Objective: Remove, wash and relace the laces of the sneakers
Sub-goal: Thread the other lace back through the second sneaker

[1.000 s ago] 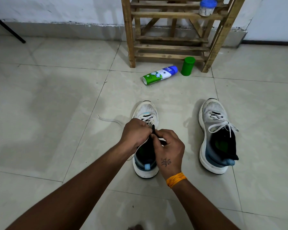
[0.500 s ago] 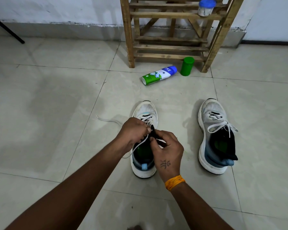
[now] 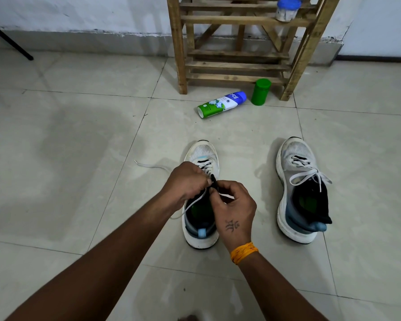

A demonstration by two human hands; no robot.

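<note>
- Left shoe [image 3: 200, 218] stands on tile floor [image 3: 67, 158], toe pointing away, heel w/ blue tab nearest camera.
- Both hands sit over its upper eyelets, touching each other.
- Left hand [image 3: 185, 181]: fingers curled, pinching white lace [image 3: 192, 202]; lace runs from under hand in a loop down over shoe's left side.
- Right hand [image 3: 235, 207]: thumb + fingers curled, pinching black tongue [image 3: 214, 180] of shoe; a bit of white lace shows by its fingers. Orange band [image 3: 243, 252] on that wrist.
- Other lace end [image 3: 148, 165] trails loose on floor to the left of the toe.
- Lower eyelets near toe are laced; can't tell which eyelet is being worked, hands cover it.
- Right shoe [image 3: 299, 188] stands well apart to the right, laced + tied in a bow, black sock [image 3: 322, 205] stuffed in its opening.
- Wood rack [image 3: 236, 66] at wall beyond; jar w/ blue lid [image 3: 287, 9] on a slat.
- Bottle [image 3: 221, 104] lies on its side in front of rack, green can [image 3: 261, 91] upright just beside it.
- Black pole [image 3: 9, 40] slants to floor at far left.
</note>
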